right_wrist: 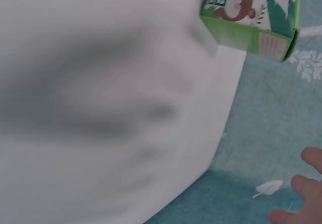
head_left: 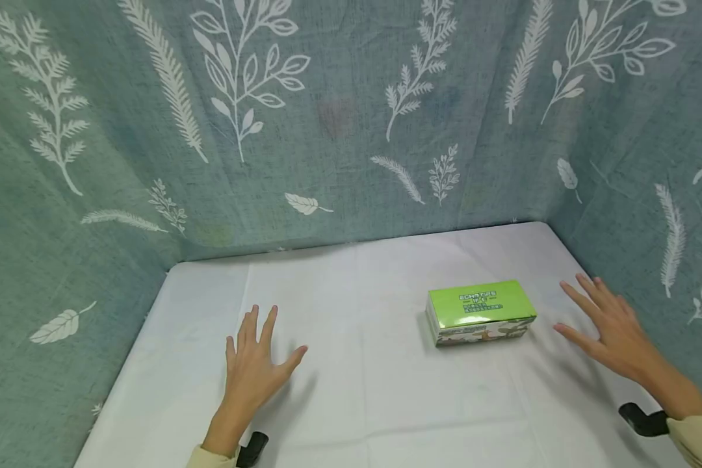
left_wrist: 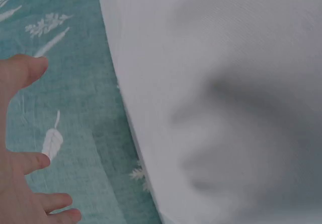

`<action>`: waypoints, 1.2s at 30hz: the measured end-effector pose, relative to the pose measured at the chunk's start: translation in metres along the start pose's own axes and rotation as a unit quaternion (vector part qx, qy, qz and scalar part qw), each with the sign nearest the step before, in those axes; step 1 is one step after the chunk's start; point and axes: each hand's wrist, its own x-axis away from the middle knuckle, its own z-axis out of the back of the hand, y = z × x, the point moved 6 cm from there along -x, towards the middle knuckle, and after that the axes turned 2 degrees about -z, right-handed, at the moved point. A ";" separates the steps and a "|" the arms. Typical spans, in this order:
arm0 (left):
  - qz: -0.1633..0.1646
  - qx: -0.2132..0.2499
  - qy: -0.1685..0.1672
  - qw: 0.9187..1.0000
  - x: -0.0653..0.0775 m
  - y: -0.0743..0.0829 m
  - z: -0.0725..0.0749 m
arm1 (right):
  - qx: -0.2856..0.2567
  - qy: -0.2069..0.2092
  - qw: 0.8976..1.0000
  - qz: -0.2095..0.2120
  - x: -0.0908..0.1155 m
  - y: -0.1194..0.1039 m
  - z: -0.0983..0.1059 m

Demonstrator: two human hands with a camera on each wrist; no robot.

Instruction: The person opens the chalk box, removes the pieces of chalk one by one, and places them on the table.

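Note:
A bright green cardboard box (head_left: 482, 305) with printed lettering on top lies on the white-covered table, right of centre. Its side, printed with a brown cartoon animal and leaves, shows in the right wrist view as part of the same box (right_wrist: 251, 12). My right hand (head_left: 611, 328) hovers to the right of the box, fingers spread, apart from it and holding nothing. On the left side, my left hand (head_left: 254, 370) is held over the cloth with fingers and thumb spread wide, also holding nothing. Both hands cast shadows on the cloth.
A white cloth (head_left: 327, 396) covers the table. Blue-green curtains (head_left: 351, 123) printed with white leaves and ferns surround it at the back, left and right. A black wrist strap piece (head_left: 643, 419) shows below the right hand.

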 end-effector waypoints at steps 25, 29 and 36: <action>-0.073 0.217 -0.036 0.973 -0.039 0.102 -0.047 | -0.029 0.033 0.997 0.070 -0.031 -0.055 -0.006; -0.092 0.257 -0.052 0.961 -0.045 0.116 -0.057 | -0.036 0.036 0.995 0.083 -0.035 -0.060 -0.010; -0.120 0.307 -0.082 0.940 -0.055 0.145 -0.079 | -0.042 0.049 0.993 0.102 -0.042 -0.064 -0.019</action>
